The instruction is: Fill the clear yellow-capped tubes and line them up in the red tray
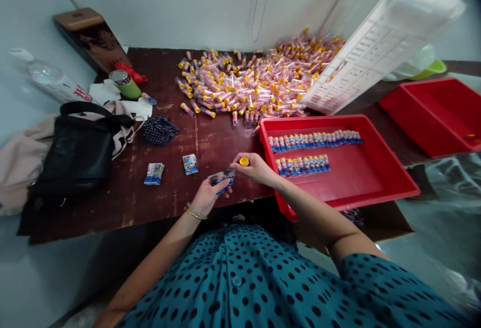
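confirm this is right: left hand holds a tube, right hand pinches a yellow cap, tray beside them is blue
No: the head view shows the tray is red, not blue. The left hand does hold a tube and the right hand pinches a yellow cap.

Fingers of the left hand [207,196] hide most of a clear plastic tube with a blue label [222,177]. The right hand [255,168] covers all but the top of a round yellow cap [244,161]. Print on two flat paper packets [154,173] near the front edge of the tabletop [165,92] is too small to read. The far red plastic tray [436,112] is cut off at the right.
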`<state>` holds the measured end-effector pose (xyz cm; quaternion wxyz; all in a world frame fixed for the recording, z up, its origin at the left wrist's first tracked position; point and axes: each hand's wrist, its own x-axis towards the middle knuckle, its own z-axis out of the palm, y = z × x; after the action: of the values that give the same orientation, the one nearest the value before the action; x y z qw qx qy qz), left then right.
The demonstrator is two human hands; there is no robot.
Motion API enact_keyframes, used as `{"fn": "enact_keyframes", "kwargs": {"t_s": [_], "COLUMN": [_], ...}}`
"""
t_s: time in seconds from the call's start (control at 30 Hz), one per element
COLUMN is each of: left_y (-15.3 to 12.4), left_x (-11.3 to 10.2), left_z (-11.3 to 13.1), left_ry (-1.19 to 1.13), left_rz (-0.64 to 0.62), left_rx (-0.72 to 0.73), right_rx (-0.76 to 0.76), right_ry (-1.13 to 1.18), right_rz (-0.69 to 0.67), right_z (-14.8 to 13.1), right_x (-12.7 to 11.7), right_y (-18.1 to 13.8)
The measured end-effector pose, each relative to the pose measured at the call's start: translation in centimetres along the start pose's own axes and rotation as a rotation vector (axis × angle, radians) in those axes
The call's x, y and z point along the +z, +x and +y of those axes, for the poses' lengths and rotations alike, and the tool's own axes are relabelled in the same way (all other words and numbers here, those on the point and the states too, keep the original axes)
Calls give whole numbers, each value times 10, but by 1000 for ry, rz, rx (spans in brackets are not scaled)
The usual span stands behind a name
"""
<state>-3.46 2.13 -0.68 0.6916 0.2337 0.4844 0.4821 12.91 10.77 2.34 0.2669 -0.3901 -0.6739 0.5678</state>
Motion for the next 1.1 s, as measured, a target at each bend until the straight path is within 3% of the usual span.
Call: {"fn": "enact_keyframes", "kwargs": {"t_s": [0.13,0.23,0.37,0.53,0.63,0.73,0.83,0.97,1.1], "left_y": [-4,-5,-3,-3,-5,-5,-5,-4,-4], "left_x": [-3,-5,-6,-1,3,5,6,2,-1], "left_z": [2,5,7,9,12,13,10,8,11], "left_ry": [13,30,78,62,38,75,165,189,162], "left_rz": [4,14,11,-45,-80,-94,-108,-81,-80], "left_rx": [2,-33,-77,-127,-130,-89,-62,-73,-82], "right_rx": [71,103,-2,-63,-90,-79,-54,26,35], "right_ry": [88,150,105,256,66,-151,-132,27,234], "right_rz": [79,67,129,200,280,167,82,249,81], "right_z": [-6,-12,-20,-21,-16,-6,2,7,-2], "right_x": [-10,-25,-41,-48,-43,-28,-19,-42,-61], "right_y": [-5,-10,-15,-12,-14,-20,-21,-13,-13]}}
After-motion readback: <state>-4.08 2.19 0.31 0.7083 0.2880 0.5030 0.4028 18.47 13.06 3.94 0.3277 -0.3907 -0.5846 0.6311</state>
